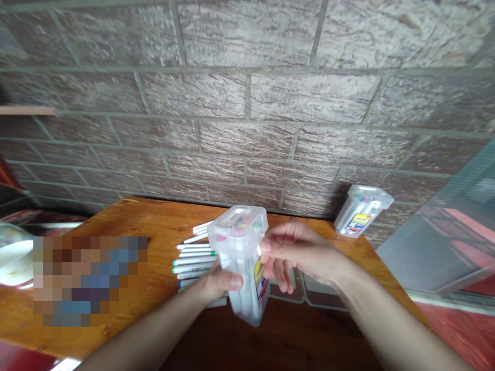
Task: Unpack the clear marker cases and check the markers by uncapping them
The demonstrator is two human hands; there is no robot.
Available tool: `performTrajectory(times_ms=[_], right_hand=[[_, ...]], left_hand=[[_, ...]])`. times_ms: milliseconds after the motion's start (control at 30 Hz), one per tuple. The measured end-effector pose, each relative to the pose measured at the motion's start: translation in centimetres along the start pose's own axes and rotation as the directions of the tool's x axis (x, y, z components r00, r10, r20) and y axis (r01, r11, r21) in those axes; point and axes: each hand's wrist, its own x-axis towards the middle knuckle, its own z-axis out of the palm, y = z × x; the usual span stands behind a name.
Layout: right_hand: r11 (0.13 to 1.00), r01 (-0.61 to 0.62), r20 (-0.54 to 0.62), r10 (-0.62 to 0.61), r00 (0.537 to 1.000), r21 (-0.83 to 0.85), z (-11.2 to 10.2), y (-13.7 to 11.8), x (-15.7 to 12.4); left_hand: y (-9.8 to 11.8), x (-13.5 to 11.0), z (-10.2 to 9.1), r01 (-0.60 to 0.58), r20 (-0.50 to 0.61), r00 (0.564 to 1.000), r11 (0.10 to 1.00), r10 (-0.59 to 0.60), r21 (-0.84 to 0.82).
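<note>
Left hand wrapped round the plastic box, held above the surface near loose markers; right hand pinched at its latch. Step in hand: apparently working the latch, opening or closing unclear; next move likely calls for steady left support.

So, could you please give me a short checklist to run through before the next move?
1. Left hand supporting the held case: ok, the thumb lies across its side.
2. Right hand at the white tab by the lid's edge: ok, thumb and fingertips are there.
3. Lid fastened: cannot tell; it sits on the case, but the fingers partly hide the tab.
4. Table beside the held case free of loose markers: not ok, a row lies to the left.
5. Second case away from both hands: ok, it is at the back right, near the wall.
</note>
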Motion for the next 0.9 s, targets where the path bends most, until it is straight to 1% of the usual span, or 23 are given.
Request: performTrajectory(times_ms=[67,100,167,233,300,333,367,433,500,533,600,667,767,833,900], right_hand=[[0.988,0.049,-0.057,-0.058,0.997,-0.145,-0.2,-0.2,-0.2],[0.979,0.075,-0.077,-0.090,0.993,-0.188,-0.2,-0.3,-0.4],[0.971,0.116,-0.078,-0.135,0.988,-0.207,-0.3,-0.6,-0.7],[0.965,0.162,-0.073,-0.180,0.981,-0.207,-0.6,-0.9,-1.0],[0.932,0.249,-0.113,-0.287,0.951,-0.265,-1.1,-1.1,-1.1],[0.912,0.292,-0.119,-0.336,0.934,-0.287,-1.3,-1.2,-1.2],[0.900,0.323,-0.099,-0.364,0.926,-0.291,-1.4,-1.2,-1.2],[0.911,0.320,-0.012,-0.334,0.942,-0.260,-1.2,-1.1,-1.3],[0.936,0.267,0.084,-0.254,0.964,-0.230,-0.8,-1.0,-1.3],[0.944,0.242,0.112,-0.222,0.969,-0.224,-0.5,-0.9,-1.3],[0.949,0.235,0.124,-0.213,0.969,-0.209,0.0,-0.9,-1.3],[0.947,0.261,0.080,-0.250,0.965,-0.187,0.3,-0.8,-1.2],[0.944,0.268,-0.049,-0.282,0.958,-0.190,0.3,-0.6,-1.0],[0.946,0.253,-0.118,-0.280,0.953,-0.201,0.1,-0.4,-0.8],[0.954,0.228,-0.142,-0.258,0.956,-0.196,0.0,-0.2,-0.7]], left_hand=[[0.5,-0.3,-0.1,0.057,0.037,0.998,0.994,-0.053,-0.095],[0.6,-0.5,-0.1,0.099,0.067,0.994,0.983,-0.090,-0.153],[0.8,-0.9,-0.2,0.180,0.123,0.980,0.956,-0.155,-0.230],[0.8,-1.1,-0.4,0.224,0.160,0.969,0.944,-0.189,-0.241],[0.6,-1.1,-0.4,0.262,0.203,0.955,0.938,-0.217,-0.227],[0.5,-1.0,-0.5,0.280,0.224,0.946,0.937,-0.233,-0.210],[0.4,-0.9,-0.5,0.298,0.245,0.937,0.936,-0.249,-0.188],[0.3,-0.8,-0.5,0.336,0.287,0.914,0.933,-0.288,-0.132],[0.3,-0.7,-0.4,0.367,0.327,0.887,0.928,-0.327,-0.067],[0.4,-0.7,-0.4,0.377,0.346,0.873,0.926,-0.343,-0.034],[0.8,-0.7,-0.3,0.386,0.372,0.853,0.922,-0.368,0.026],[1.3,-0.5,-0.1,0.390,0.395,0.833,0.918,-0.387,0.076],[2.1,-0.2,0.1,0.407,0.442,0.788,0.901,-0.429,0.149],[2.4,0.0,0.3,0.415,0.471,0.759,0.891,-0.450,0.183],[2.6,0.1,0.4,0.419,0.494,0.735,0.884,-0.465,0.209]])
